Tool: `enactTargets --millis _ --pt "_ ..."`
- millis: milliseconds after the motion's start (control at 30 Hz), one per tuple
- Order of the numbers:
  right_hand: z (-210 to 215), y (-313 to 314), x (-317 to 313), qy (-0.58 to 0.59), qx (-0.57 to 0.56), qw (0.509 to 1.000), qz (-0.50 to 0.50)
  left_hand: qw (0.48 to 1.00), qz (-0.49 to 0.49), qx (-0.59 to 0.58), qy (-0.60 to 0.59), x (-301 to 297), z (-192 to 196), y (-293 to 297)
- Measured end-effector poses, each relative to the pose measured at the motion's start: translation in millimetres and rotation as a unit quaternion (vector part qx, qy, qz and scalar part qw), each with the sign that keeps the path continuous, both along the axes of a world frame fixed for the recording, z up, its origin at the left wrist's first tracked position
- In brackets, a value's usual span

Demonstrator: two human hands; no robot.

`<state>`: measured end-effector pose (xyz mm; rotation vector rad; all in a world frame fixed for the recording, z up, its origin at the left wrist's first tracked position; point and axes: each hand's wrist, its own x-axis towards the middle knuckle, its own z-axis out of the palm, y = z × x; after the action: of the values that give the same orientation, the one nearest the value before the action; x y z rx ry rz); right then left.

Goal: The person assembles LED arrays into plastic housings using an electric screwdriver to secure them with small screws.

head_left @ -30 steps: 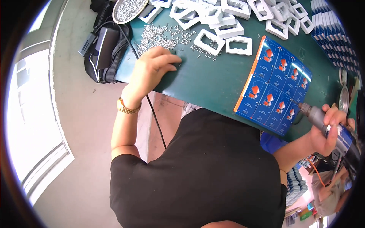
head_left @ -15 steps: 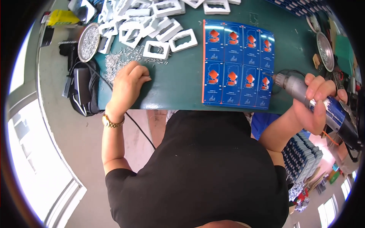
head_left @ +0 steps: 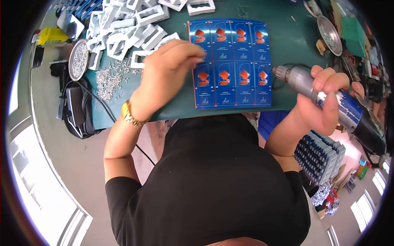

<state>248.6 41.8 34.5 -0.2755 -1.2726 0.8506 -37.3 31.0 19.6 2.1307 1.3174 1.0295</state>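
Observation:
My right hand (head_left: 319, 107) is wrapped round an electric screwdriver (head_left: 300, 81) with a grey front, a blue middle and a black rear end. Its thin bit points left, over the right side of a blue printed sheet (head_left: 234, 63) with rows of identical orange-marked panels. My left hand (head_left: 166, 71), with a gold watch at the wrist, hovers at the sheet's left edge. Its fingertips are pinched together; whatever may be between them is too small to make out. Left of that hand lies a loose pile of small metal screws (head_left: 108, 82).
White rectangular frames (head_left: 150, 15) are heaped at the far left. A round dish of screws (head_left: 78, 60) stands at the table's left edge, beside a black bag (head_left: 78, 106). Another metal dish (head_left: 329, 36) is at the far right, near a green box (head_left: 353, 35). Stacked grey-blue parts (head_left: 316, 158) stand below the table.
My left hand has moved right, from the screw pile to the blue sheet's left edge. The view has shifted, so the table things appear further left. My right hand still holds the screwdriver.

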Motion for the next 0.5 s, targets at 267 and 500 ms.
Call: enactTargets --millis 267,500 --pt "0.8 -7.0 -7.5 0.013 0.007 1.0 -0.022 0.993 -0.107 0.052 0.01 54.4 -29.1 32.7" --pt "-2.8 -3.1 -8.4 0.002 0.004 1.0 -0.012 0.992 -0.098 0.047 0.071 58.4 -31.7 34.2"
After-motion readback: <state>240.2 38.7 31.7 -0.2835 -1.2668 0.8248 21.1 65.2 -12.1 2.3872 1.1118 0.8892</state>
